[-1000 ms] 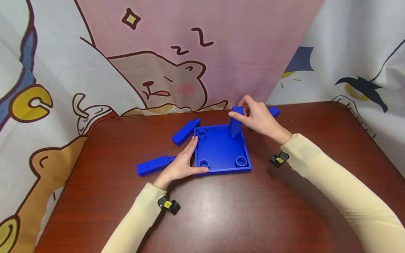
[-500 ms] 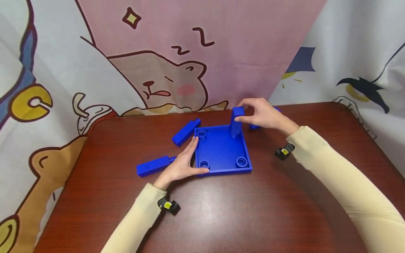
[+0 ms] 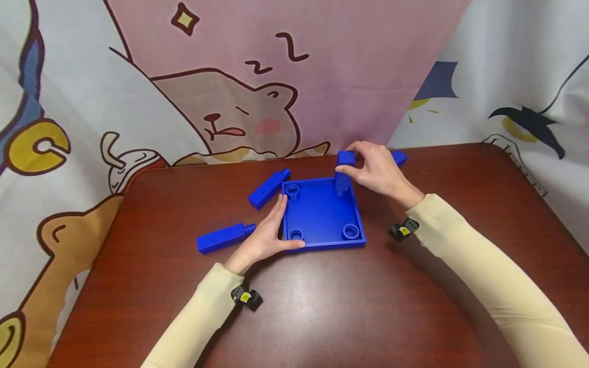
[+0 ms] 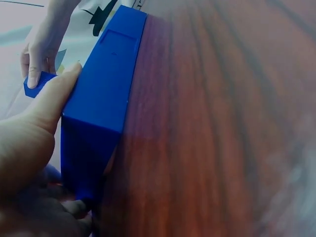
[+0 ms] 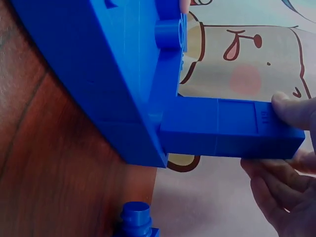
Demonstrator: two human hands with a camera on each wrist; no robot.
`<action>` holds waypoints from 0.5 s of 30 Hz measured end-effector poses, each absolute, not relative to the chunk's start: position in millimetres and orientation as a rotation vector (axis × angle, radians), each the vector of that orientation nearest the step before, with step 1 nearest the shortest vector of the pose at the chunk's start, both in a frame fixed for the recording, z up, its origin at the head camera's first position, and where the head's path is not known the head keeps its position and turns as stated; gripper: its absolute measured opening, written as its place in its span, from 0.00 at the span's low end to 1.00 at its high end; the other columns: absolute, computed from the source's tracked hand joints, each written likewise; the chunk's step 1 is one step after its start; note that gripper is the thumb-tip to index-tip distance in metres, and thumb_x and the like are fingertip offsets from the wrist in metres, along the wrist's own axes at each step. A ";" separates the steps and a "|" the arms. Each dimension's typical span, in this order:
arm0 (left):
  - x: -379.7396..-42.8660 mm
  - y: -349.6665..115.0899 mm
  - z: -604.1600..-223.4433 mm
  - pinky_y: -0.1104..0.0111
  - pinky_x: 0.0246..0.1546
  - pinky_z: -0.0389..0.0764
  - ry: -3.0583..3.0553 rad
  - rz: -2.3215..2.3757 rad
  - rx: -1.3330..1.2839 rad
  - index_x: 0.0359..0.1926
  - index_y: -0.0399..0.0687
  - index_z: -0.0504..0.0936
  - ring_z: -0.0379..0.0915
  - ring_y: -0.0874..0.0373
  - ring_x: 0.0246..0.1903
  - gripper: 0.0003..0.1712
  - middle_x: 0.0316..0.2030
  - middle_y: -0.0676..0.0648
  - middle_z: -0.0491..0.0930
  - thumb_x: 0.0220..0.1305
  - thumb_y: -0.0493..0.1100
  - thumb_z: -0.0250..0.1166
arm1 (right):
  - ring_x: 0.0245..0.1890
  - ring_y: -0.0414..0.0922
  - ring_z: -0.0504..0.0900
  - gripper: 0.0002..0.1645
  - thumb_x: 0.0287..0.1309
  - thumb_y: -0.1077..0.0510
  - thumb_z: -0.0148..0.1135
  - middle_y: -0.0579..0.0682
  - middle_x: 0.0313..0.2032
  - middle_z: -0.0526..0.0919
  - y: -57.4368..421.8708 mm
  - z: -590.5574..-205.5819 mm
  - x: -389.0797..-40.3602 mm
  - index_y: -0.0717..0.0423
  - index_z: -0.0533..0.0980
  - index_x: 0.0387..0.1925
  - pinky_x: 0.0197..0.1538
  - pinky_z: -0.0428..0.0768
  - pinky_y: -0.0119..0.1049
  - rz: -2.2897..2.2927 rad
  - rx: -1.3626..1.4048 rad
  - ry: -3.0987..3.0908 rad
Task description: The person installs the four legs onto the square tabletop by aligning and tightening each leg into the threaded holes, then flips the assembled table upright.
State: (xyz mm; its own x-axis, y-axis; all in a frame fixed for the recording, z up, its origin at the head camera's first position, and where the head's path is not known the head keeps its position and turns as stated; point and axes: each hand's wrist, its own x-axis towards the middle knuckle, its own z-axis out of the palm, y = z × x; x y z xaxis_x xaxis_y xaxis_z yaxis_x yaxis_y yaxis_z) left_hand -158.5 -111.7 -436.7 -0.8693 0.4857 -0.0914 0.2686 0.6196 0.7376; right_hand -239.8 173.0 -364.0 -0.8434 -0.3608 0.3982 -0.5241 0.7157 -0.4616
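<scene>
A blue square tray-shaped base [image 3: 319, 212], with a raised rim and round sockets in its corners, lies on the table. My left hand [image 3: 262, 240] grips its near left corner, thumb over the front edge and fingers along the left side. At the far right corner a square blue leg [image 3: 343, 171] stands upright, its lower end at the socket there. My right hand [image 3: 377, 168] pinches the top of this leg between thumb and fingers. In the right wrist view the leg [image 5: 217, 126] meets the base [image 5: 108, 79] with its narrow end mostly hidden.
Two more blue legs with threaded ends lie left of the base, one nearer leg [image 3: 223, 238] and one farther leg [image 3: 269, 188]. Another leg [image 3: 399, 158] lies partly hidden behind my right hand. A printed curtain [image 3: 340, 76] hangs along the brown table's [image 3: 349, 306] back edge.
My right hand swung right around the top of the leg, then back left, while the leg stayed upright at its corner. My left hand kept its place on the base.
</scene>
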 end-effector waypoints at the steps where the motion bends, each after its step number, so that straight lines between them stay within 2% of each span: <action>1: -158.7 -111.9 -436.0 0.55 0.69 0.47 2.562 1.100 0.619 0.76 0.42 0.35 0.34 0.50 0.72 0.67 0.75 0.43 0.31 0.53 0.53 0.75 | 0.24 0.48 0.72 0.24 0.54 0.50 0.71 0.56 0.35 0.82 172.9 -364.0 -238.6 0.65 0.78 0.43 0.27 0.68 0.40 0.838 0.687 -2.646; 3: -159.2 -112.1 -435.0 0.55 0.69 0.46 2.554 1.097 0.628 0.76 0.42 0.35 0.34 0.50 0.72 0.67 0.75 0.43 0.31 0.53 0.53 0.74 | 0.25 0.49 0.73 0.24 0.55 0.50 0.71 0.57 0.37 0.82 172.8 -364.9 -236.6 0.65 0.78 0.44 0.29 0.70 0.42 0.853 0.667 -2.645; 8: -158.5 -112.9 -433.0 0.55 0.69 0.47 2.550 1.088 0.629 0.76 0.42 0.35 0.34 0.50 0.72 0.67 0.75 0.43 0.31 0.53 0.53 0.74 | 0.36 0.52 0.78 0.25 0.53 0.50 0.72 0.58 0.39 0.82 173.5 -368.6 -236.0 0.64 0.77 0.45 0.40 0.76 0.47 0.918 0.636 -2.627; 12: -157.2 -114.1 -432.1 0.55 0.69 0.47 2.555 1.067 0.648 0.76 0.42 0.35 0.34 0.50 0.72 0.66 0.75 0.43 0.31 0.53 0.53 0.74 | 0.39 0.53 0.80 0.26 0.53 0.49 0.73 0.57 0.38 0.83 178.0 -368.6 -237.6 0.61 0.77 0.48 0.42 0.76 0.48 0.993 0.651 -2.650; 15: -157.4 -114.1 -431.6 0.56 0.69 0.47 2.558 1.047 0.669 0.76 0.42 0.34 0.33 0.51 0.73 0.66 0.75 0.44 0.31 0.54 0.54 0.74 | 0.45 0.52 0.79 0.27 0.54 0.49 0.72 0.55 0.43 0.83 186.8 -366.1 -239.5 0.59 0.77 0.52 0.49 0.74 0.50 1.063 0.719 -2.676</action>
State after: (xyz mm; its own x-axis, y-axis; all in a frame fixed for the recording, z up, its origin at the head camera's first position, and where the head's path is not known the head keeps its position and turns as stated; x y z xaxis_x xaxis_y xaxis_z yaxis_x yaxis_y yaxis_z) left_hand -157.4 -114.1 -431.6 -0.8476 0.5222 -0.0944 0.3061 0.6266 0.7167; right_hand -239.5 186.8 -366.1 -0.8683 -0.3717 0.3285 -0.4958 0.6289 -0.5989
